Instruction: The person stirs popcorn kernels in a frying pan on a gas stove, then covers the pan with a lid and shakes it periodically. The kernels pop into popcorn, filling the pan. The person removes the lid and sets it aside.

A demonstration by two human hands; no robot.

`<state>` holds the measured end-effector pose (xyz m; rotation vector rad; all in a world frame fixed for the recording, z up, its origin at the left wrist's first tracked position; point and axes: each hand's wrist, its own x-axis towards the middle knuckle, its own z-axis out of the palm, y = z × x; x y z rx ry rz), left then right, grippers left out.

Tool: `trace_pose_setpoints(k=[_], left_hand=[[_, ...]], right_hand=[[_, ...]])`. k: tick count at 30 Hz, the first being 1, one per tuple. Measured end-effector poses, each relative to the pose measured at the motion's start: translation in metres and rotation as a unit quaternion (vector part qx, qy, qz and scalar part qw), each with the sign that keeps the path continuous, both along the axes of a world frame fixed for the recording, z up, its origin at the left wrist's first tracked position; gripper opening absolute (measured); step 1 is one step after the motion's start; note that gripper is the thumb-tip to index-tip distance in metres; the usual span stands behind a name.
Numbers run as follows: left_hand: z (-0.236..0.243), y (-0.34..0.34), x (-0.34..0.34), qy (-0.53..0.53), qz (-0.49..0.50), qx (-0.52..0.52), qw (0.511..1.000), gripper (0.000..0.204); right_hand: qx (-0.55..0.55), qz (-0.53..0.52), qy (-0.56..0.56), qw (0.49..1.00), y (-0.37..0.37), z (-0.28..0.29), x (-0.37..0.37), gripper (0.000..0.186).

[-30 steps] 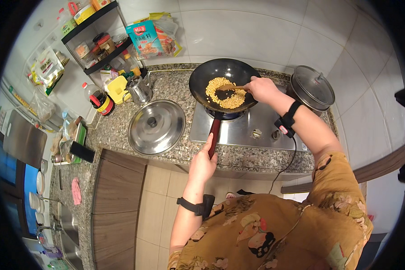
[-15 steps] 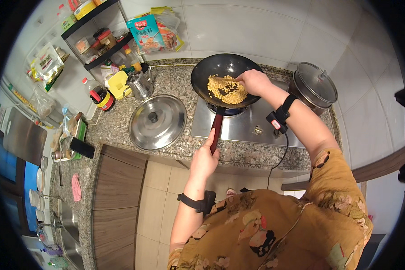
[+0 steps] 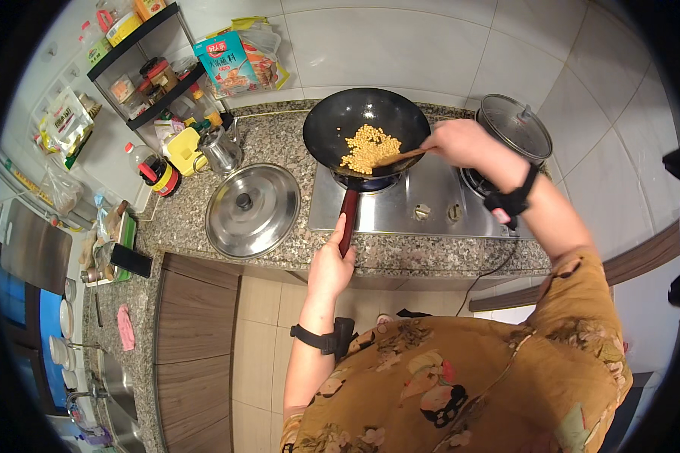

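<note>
A black wok sits over the left burner of the steel gas stove. Yellow kernels, probably corn or soybeans, are heaped in its bottom. My left hand is closed round the wok's dark red handle. To the right of the wok, my right hand grips a wooden spatula. The spatula's blade lies against the kernels at their lower right edge.
A steel lid lies on the granite counter left of the stove. Behind it stand a metal pitcher and a dark sauce bottle. A glass-lidded pot occupies the stove's right end. A black rack holds jars.
My right hand has drawn back to the right from over the wok, bringing the spatula to the kernels' right side. The spread kernels are now gathered in a heap. My left hand keeps the handle.
</note>
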<state>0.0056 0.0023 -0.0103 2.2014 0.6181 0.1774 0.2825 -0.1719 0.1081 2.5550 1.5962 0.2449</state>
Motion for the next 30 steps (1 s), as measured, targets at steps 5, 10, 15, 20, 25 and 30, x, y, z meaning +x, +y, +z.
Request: trace_pose_setpoints(k=[5, 10, 15, 20, 25, 30], left_hand=[[0.001, -0.002, 0.002, 0.001, 0.001, 0.006, 1.0, 0.071], [-0.007, 0.003, -0.003, -0.031, 0.008, 0.013, 0.999, 0.071], [0.007, -0.003, 0.002, 0.011, 0.004, -0.001, 1.0, 0.071], [-0.006, 0.003, -0.003, -0.029, 0.009, 0.014, 0.999, 0.071], [0.008, -0.004, 0.0, 0.002, 0.002, -0.015, 1.0, 0.071], [0.005, 0.001, -0.002, 0.001, 0.013, -0.004, 1.0, 0.07]], right_hand=[[-0.013, -0.07, -0.056, 0.996, 0.039, -0.04, 0.04, 0.015], [-0.058, -0.002, 0.019, 0.998, 0.023, -0.002, -0.006, 0.023], [0.03, -0.02, -0.062, 0.997, 0.06, -0.045, 0.027, 0.015], [-0.045, -0.039, -0.011, 0.998, 0.042, -0.018, 0.01, 0.018], [0.037, -0.001, -0.052, 0.998, 0.066, -0.044, 0.01, 0.014], [-0.007, -0.071, -0.01, 0.997, 0.058, -0.035, 0.024, 0.017]])
